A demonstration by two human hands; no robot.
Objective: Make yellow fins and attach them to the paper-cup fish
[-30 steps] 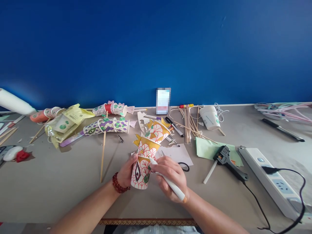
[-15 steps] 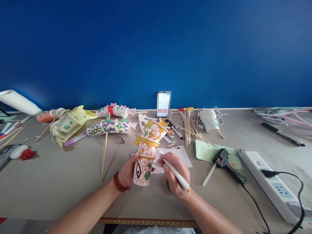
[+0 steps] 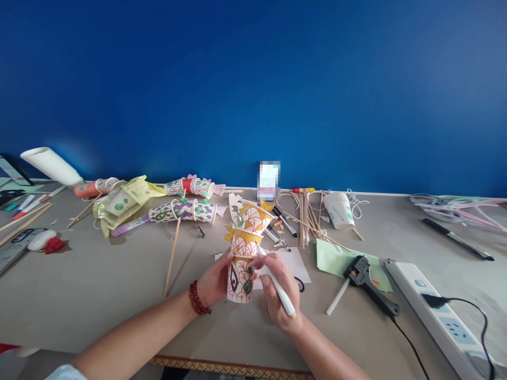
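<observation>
My left hand (image 3: pixel 216 277), a dark red beaded bracelet at its wrist, is closed around the left side of a paper-cup fish (image 3: pixel 240 277). Several cups joined end to end form it, with red scale lines, yellow-gold bands and fins, green patches and a drawn eye on the lowest cup. My right hand (image 3: pixel 279 287) grips a white marker (image 3: pixel 281 290), its tip slanting up to the middle cup's right edge. Whether the tip touches the cup I cannot tell. White paper (image 3: pixel 295 264) lies beneath the hands.
Left stand other cup fish (image 3: pixel 184 210) on sticks and a yellow plastic bag (image 3: pixel 132 198). Wooden sticks (image 3: pixel 304 219) and a phone (image 3: pixel 268 181) are behind. To the right are a glue gun (image 3: pixel 370 282), green paper (image 3: pixel 332 256) and a corded power strip (image 3: pixel 428 306).
The view has shifted slightly. The marker's tip is now closer to the middle cup, and my right hand has come nearer the fish. Both holds are unchanged.
</observation>
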